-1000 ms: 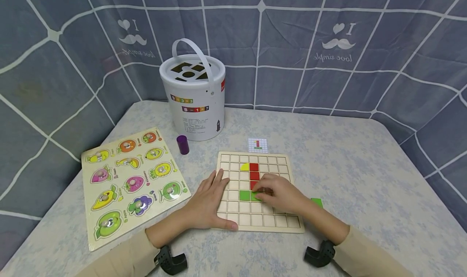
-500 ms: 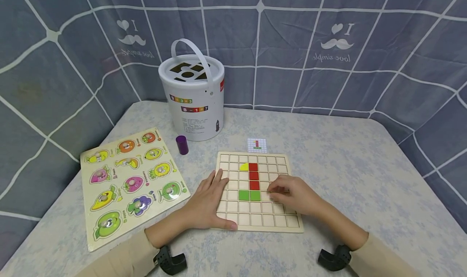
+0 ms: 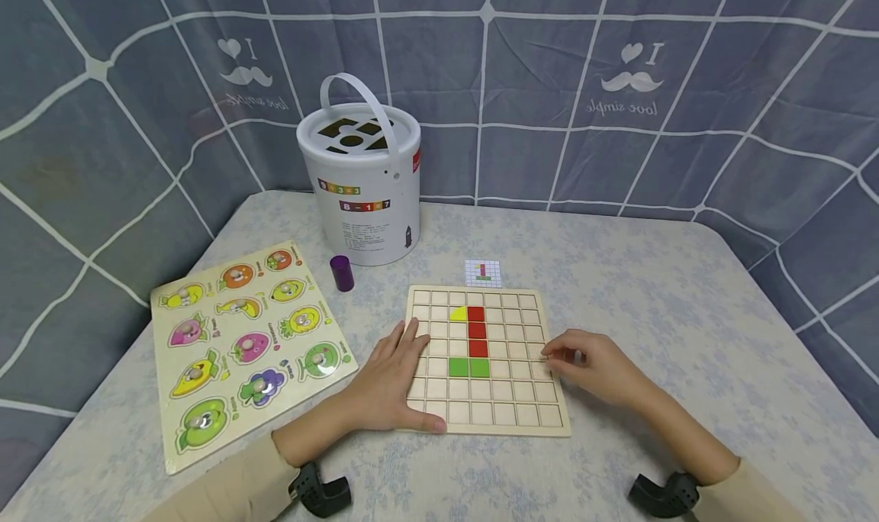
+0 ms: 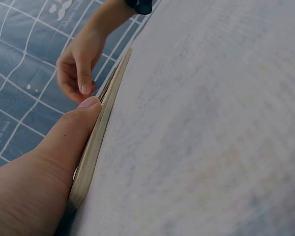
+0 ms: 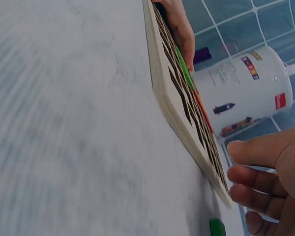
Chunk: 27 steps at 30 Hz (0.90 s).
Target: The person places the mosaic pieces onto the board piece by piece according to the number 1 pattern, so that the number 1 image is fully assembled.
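A wooden grid board (image 3: 481,415) lies on the table. Set in it are three red squares (image 3: 477,330) in a column, a yellow round-cornered piece (image 3: 458,314) beside the top one, and two green squares (image 3: 469,367) at the foot. My left hand (image 3: 387,377) rests on the board's left side, fingers spread and thumb along the near edge. My right hand (image 3: 594,365) hovers at the right edge, its fingers loosely bent; the right wrist view shows nothing between thumb and fingers. A loose green block (image 5: 217,227) shows below that hand, hidden in the head view.
A small printed pattern card (image 3: 483,273) lies behind the board. A white lidded bucket (image 3: 364,201) with a handle stands at the back, a purple cylinder (image 3: 342,273) near its base. A fruit puzzle board (image 3: 226,385) lies to the left. A tiled-pattern cloth (image 3: 536,87) hangs behind.
My right hand has moved right, from the right-hand green square to the board's right edge, uncovering that square and covering the loose green block. My left hand has stayed put.
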Each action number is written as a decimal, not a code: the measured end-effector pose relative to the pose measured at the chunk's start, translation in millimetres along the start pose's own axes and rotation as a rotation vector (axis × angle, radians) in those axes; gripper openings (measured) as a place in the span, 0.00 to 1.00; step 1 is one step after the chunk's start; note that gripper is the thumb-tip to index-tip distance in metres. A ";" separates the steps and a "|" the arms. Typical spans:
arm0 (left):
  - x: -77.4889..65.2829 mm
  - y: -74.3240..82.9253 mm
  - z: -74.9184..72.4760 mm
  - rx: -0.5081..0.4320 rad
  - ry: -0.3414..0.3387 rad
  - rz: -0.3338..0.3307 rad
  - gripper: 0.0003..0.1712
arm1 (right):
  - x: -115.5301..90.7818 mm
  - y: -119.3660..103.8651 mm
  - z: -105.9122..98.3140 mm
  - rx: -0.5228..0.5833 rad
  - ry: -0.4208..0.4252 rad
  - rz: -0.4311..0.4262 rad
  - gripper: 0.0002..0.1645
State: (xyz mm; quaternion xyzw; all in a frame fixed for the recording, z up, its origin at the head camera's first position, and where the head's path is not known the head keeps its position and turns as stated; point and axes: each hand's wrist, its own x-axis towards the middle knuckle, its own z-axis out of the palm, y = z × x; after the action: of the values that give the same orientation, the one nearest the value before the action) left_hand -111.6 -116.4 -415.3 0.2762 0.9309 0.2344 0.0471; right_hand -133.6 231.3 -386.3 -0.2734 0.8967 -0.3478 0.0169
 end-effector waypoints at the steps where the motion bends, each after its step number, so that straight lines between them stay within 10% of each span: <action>1: 0.0 -0.1 0.1 0.000 -0.001 -0.001 0.73 | -2.4 1.4 -1.8 -0.006 0.006 0.005 0.07; 13: -0.5 -0.6 0.0 0.001 0.004 -0.004 0.73 | -28.4 15.2 -21.1 -0.079 0.117 0.014 0.09; 27: -0.2 -0.5 0.1 0.007 0.007 -0.001 0.73 | -46.5 32.5 -27.0 0.036 0.006 0.069 0.12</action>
State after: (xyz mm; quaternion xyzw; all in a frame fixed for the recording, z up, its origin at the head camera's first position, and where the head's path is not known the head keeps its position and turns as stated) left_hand -111.6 -116.8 -415.6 0.2752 0.9319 0.2324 0.0428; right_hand -115.5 291.0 -393.8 -0.2408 0.8993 -0.3637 0.0313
